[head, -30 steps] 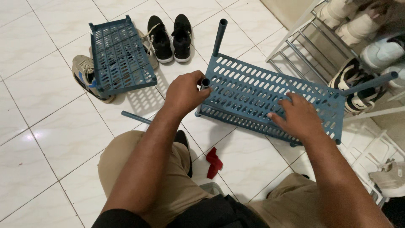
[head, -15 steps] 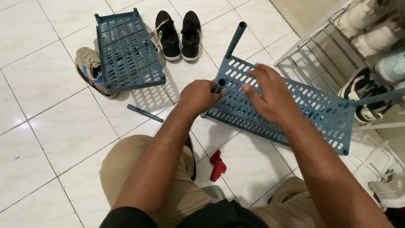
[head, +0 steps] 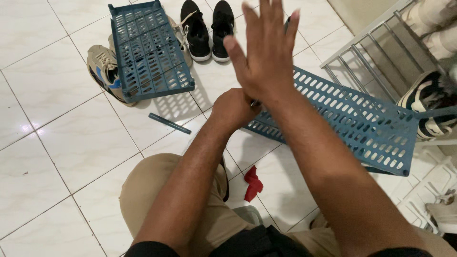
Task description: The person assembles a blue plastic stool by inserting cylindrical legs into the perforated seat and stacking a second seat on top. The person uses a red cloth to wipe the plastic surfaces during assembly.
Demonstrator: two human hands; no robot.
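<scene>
A short blue tube post [head: 255,102] at the near-left corner of the blue slotted shelf panel [head: 352,119] is gripped by the left hand [head: 233,110], whose fingers are curled tight around it so that almost none of the tube is seen. The shelf panel is stretched away to the right of that grip, resting tilted on the white tiled floor [head: 57,152].

Directly above the grip, the right hand [head: 266,52] is held flat and spread, fingers extended, with nothing in it. Half a second ago it was laid low over the panel just right of the post; it has since been raised clear of the panel.

Left of the grip, a loose blue tube [head: 169,123] is seen lying on the tiles, and beyond it a second blue shelf panel [head: 150,50] rests over a beige sneaker [head: 104,71]. A pair of black shoes [head: 207,28] is placed farther off. A red scrap [head: 252,183] lies below the grip, beside the knee.
</scene>
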